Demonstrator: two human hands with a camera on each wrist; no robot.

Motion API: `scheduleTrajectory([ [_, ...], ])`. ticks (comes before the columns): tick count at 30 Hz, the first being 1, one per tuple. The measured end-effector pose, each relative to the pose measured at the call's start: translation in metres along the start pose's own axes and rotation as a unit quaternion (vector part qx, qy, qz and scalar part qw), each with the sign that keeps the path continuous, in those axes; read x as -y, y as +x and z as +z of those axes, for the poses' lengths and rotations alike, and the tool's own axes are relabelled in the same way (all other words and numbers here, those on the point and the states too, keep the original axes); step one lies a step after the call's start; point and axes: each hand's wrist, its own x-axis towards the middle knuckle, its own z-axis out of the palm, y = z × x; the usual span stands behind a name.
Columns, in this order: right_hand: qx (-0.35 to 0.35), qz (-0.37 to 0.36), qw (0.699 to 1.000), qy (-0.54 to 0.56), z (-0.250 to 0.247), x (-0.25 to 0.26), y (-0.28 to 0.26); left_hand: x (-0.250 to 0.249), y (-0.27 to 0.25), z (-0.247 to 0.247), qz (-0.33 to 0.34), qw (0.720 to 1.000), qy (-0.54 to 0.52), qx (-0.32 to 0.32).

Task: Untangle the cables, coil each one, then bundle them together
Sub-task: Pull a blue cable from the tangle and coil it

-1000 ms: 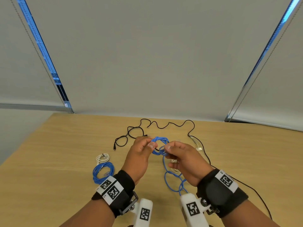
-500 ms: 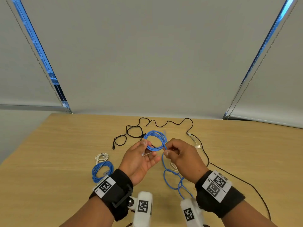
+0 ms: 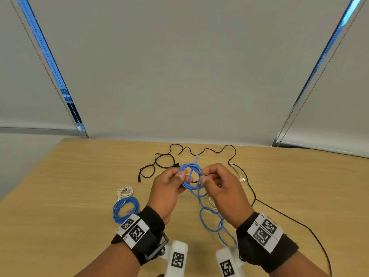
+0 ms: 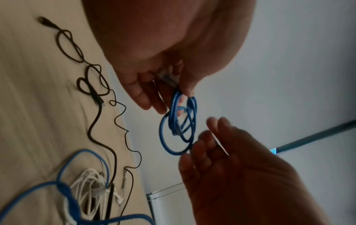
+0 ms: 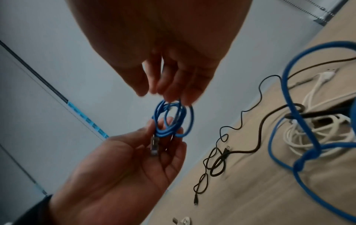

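Note:
A light blue network cable is partly wound into a small coil [image 3: 190, 175] held above the wooden table [image 3: 79, 176]. My left hand [image 3: 182, 176] pinches the coil's left side, with the clear plug [image 4: 167, 79] against its fingers. My right hand [image 3: 203, 178] pinches the coil's right edge. In the right wrist view its fingertips [image 5: 173, 94] sit on the top of the coil [image 5: 173, 120]. The cable's loose tail [image 3: 215, 222] hangs down in loops onto the table between my wrists. A black cable [image 3: 159, 162] lies uncoiled beyond the hands.
A coiled white cable [image 3: 124, 191] and a coiled blue cable [image 3: 125, 209] lie left of my left wrist. Another white cable [image 3: 211, 202] lies under my right hand, its USB plug [image 3: 242, 179] to the right. The black cable trails off toward the table's right front edge.
My left hand, which had opened its palm half a second ago, now pinches the coil again. My right hand has brought more blue cable up onto the coil.

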Motion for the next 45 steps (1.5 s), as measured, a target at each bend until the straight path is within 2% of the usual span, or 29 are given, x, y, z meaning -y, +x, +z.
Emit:
scheduleTrajectory([
  [2,0.044,0.016,0.999,-0.015,0.001,0.002,0.002,0.001,-0.001,-0.001,0.005,0.999,-0.027,0.024],
  [5,0.047,0.041,0.998,-0.009,-0.001,-0.003,0.005,0.001,-0.004,-0.004,-0.006,0.994,-0.056,0.092],
  [7,0.058,0.034,0.998,-0.017,-0.002,-0.007,0.003,0.001,-0.005,-0.005,-0.003,0.992,-0.027,0.123],
  [11,0.097,-0.074,0.986,-0.114,-0.002,-0.009,0.001,0.000,-0.003,-0.004,-0.008,0.991,0.014,0.134],
  [14,0.088,-0.123,0.971,-0.187,-0.002,-0.007,0.006,-0.002,-0.002,-0.005,-0.024,0.989,0.012,0.148],
  [16,0.084,-0.128,0.967,-0.205,-0.004,-0.005,0.010,-0.004,-0.002,-0.005,-0.025,0.987,0.037,0.154],
  [21,0.095,-0.154,0.961,-0.208,-0.005,0.003,0.014,-0.008,0.005,-0.008,0.008,0.969,0.180,0.169],
  [27,0.103,-0.174,0.954,-0.219,-0.002,0.010,0.015,-0.006,0.011,-0.011,-0.022,0.958,0.232,0.169],
  [30,0.132,-0.204,0.927,-0.284,0.002,0.012,0.013,-0.002,0.011,-0.015,-0.036,0.955,0.236,0.178],
  [32,0.122,-0.208,0.917,-0.318,0.000,0.012,0.017,0.000,0.009,-0.021,-0.041,0.960,0.197,0.193],
  [35,0.088,-0.159,0.927,-0.329,-0.011,0.009,0.028,0.003,0.004,-0.025,-0.045,0.965,0.112,0.232],
  [38,0.108,-0.096,0.951,-0.274,-0.014,0.002,0.031,0.003,0.001,-0.025,-0.033,0.961,0.049,0.271],
  [41,0.153,0.003,0.984,-0.093,-0.011,-0.004,0.028,0.004,0.001,-0.025,-0.002,0.955,0.049,0.293],
  [43,0.175,0.068,0.982,0.026,-0.013,-0.007,0.026,0.003,0.002,-0.026,0.037,0.955,0.090,0.281],
  [45,0.190,0.125,0.968,0.109,-0.014,-0.009,0.024,0.003,0.003,-0.024,0.087,0.948,0.156,0.262],
])
